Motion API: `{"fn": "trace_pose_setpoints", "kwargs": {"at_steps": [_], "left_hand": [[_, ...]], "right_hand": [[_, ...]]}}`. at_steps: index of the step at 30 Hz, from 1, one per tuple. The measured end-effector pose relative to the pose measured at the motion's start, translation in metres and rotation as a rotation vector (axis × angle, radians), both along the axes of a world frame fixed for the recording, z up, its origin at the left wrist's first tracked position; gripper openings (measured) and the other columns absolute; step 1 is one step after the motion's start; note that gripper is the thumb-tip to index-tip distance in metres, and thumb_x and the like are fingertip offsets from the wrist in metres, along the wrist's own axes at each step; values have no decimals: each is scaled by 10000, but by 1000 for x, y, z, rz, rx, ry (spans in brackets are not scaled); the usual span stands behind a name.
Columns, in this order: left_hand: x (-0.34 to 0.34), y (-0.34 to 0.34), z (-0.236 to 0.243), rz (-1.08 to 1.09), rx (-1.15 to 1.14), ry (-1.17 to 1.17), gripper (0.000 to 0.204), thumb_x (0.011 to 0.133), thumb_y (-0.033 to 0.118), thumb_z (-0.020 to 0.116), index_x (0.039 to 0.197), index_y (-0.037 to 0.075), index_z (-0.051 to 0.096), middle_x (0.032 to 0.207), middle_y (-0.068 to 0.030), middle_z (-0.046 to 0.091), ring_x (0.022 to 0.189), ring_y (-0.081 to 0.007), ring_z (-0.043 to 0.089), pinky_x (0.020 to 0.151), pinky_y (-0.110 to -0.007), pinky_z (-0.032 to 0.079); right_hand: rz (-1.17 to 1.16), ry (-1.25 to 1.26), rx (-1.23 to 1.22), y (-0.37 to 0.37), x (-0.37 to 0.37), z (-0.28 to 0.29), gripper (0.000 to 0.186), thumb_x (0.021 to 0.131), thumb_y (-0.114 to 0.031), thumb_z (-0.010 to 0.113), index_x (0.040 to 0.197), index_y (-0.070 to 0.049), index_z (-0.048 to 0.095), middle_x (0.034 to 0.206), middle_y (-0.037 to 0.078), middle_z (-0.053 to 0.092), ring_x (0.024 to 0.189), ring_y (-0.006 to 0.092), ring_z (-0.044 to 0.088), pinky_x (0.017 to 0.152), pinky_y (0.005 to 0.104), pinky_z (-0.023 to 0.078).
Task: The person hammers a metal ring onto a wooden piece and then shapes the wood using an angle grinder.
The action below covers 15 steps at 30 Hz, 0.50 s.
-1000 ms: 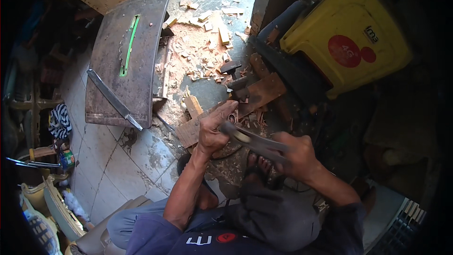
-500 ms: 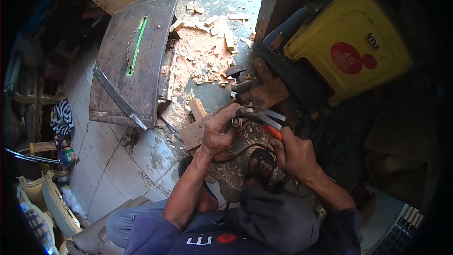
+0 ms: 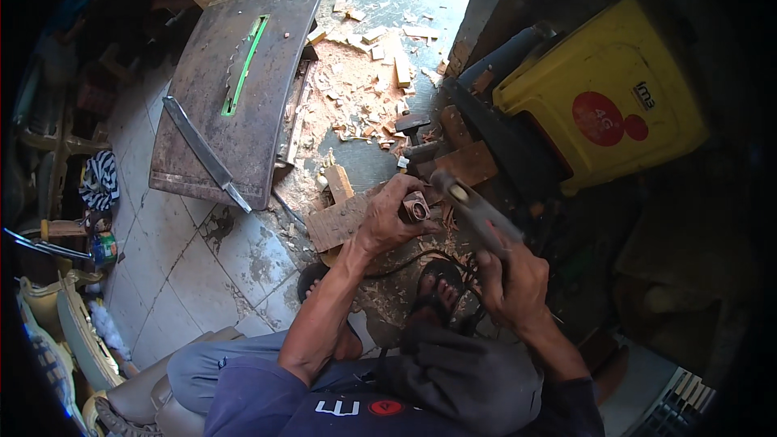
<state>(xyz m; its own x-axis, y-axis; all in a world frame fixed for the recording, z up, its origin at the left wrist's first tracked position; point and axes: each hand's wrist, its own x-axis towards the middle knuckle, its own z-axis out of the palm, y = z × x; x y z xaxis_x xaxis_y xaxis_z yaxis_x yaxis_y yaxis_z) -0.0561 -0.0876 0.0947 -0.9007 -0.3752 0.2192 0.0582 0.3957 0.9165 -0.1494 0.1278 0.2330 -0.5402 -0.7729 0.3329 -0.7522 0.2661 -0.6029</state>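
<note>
My left hand (image 3: 385, 220) grips a small brownish block (image 3: 418, 207) with a round hole or ring in its end. My right hand (image 3: 513, 283) is closed on a claw hammer (image 3: 477, 206), blurred by motion, whose head is just right of that block. Under my hands lie a flat board (image 3: 335, 226), offcuts (image 3: 339, 183) and a darker brown plank (image 3: 465, 163).
A rusty saw table (image 3: 206, 137) with a green-edged slot and a long metal blade (image 3: 198, 142) lying on it stands left. Wood chips (image 3: 348, 89) litter the floor. A yellow plastic stool (image 3: 607, 89) lies right. My sandalled feet (image 3: 437, 291) are below; chair frames (image 3: 73, 324) sit lower left.
The hammer has swung, its head shifting right from over my left hand to beside the held block, whose end now shows. My right forearm is more upright. The view has shifted slightly.
</note>
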Motion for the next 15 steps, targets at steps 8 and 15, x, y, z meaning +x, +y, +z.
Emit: {"fn": "trace_pose_setpoints", "kwargs": {"at_steps": [8, 15], "left_hand": [[-5, 1, -16, 89, 33, 13, 490, 786, 156, 864, 1174, 42, 587, 1033, -176, 639, 935, -380, 685, 789, -444, 550], [-8, 11, -30, 282, -183, 110, 491, 812, 236, 864, 1163, 20, 596, 1038, -183, 653, 913, -401, 689, 782, -458, 553]], "right_hand": [[32, 33, 117, 5, 18, -11, 646, 871, -45, 740, 1482, -13, 531, 817, 121, 563, 604, 300, 607, 519, 416, 512], [26, -31, 241, -8, 12, 3, 657, 936, -111, 682, 1546, -42, 449, 866, 145, 596, 639, 353, 638, 573, 468, 549]]}}
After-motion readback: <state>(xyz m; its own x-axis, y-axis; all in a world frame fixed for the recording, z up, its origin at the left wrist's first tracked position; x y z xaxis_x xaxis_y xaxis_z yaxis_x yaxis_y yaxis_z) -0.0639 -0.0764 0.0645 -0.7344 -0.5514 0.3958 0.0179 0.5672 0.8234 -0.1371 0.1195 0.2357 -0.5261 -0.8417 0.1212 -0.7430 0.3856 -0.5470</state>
